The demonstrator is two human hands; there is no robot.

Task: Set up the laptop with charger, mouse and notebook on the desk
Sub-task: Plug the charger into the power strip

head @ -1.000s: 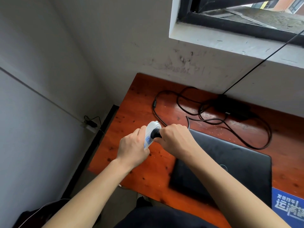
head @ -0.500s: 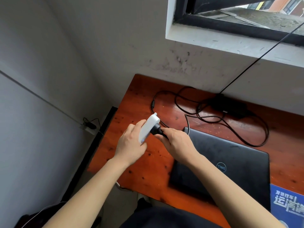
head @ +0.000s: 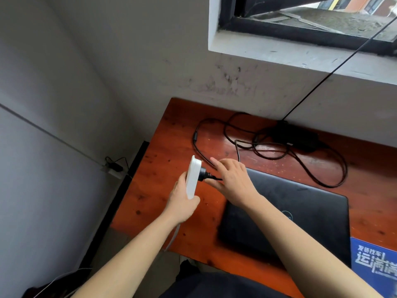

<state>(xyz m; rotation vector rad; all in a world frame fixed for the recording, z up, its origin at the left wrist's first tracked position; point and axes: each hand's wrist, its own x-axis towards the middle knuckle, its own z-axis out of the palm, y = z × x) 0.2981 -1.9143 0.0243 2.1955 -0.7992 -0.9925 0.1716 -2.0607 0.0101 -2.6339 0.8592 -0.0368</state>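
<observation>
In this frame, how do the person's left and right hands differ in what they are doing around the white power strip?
The left hand is closed around the white power strip, holding it upright above the desk; the right hand is open, fingers spread. The left hand grips the strip's lower end; the right hand sits beside the black plug seated in the strip's face, gripping nothing. Both hands are bare and hover near the closed laptop.
</observation>
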